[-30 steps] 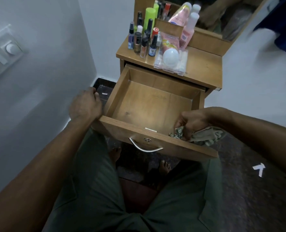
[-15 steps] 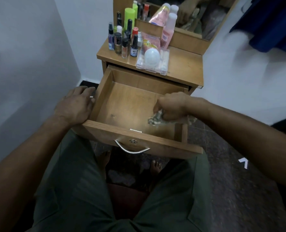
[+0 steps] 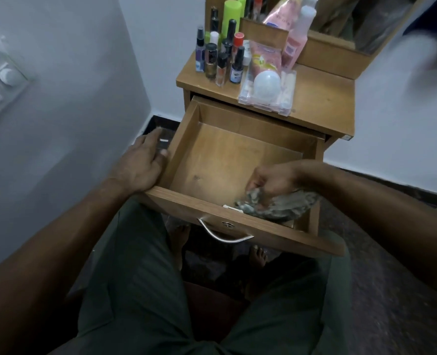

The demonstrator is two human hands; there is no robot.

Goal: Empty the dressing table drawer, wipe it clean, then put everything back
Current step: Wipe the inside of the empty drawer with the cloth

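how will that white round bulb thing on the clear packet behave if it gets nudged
The white bulb looks round and smooth, so it would probably roll. It rests on a clear plastic packet, likely a slippery, uneven base. It sits near the dressing table front edge, so it could drop into the open drawer.

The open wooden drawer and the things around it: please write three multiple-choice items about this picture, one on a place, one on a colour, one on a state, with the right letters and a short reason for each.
1. Where does the grey patterned cloth lie?
A. front right corner of the open wooden drawer
B. on the tabletop
C. on the floor

2. What colour is the tallest cylinder bottle among the small bottles on the wooden dressing table top?
A. red
B. bright green
C. black

3. What does the left hand do?
A. lifts a bottle
B. pulls the metal handle
C. rests on the drawer's left side wall

Answers: 1 A, the right hand grips it there. 2 B, its lime body shows. 3 C, the fingers lie at that wall.
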